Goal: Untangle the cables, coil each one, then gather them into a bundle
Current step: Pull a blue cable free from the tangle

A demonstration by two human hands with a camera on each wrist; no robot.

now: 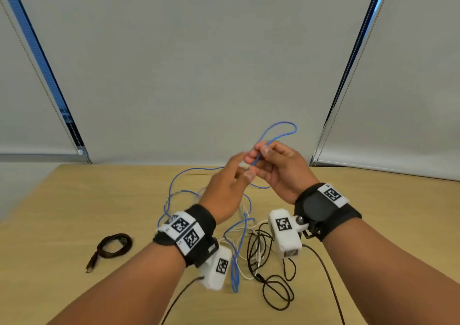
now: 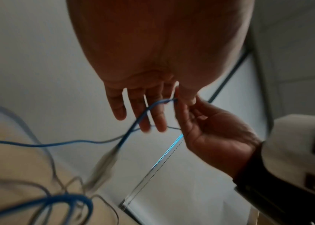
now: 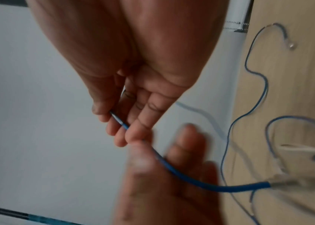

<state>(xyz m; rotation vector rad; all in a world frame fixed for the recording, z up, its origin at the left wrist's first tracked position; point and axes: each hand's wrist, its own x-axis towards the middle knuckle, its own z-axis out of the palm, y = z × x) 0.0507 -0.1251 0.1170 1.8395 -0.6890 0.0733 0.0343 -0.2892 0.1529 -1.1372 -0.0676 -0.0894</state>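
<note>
Both hands are raised above the wooden table (image 1: pixel 124 195). My right hand (image 1: pixel 267 155) pinches a thin blue cable (image 1: pixel 234 272) between thumb and fingertips; the right wrist view shows that pinch (image 3: pixel 118 120) up close. A loop of the cable stands above the right hand. My left hand (image 1: pixel 239 171) is blurred just left of it, fingers straight, with the blue cable (image 3: pixel 229 189) running across it between thumb and fingers. In the left wrist view the cable (image 2: pixel 147 110) crosses its straight fingers (image 2: pixel 152 115). The rest trails down into a tangle with a white cable (image 1: pixel 245 276) and a black cable (image 1: pixel 276 290).
A coiled black cable (image 1: pixel 114 246) with a USB plug lies alone on the table's left side. Grey roller blinds (image 1: pixel 199 63) hang behind the table's far edge. Black leads from the wrist cameras trail toward the near edge.
</note>
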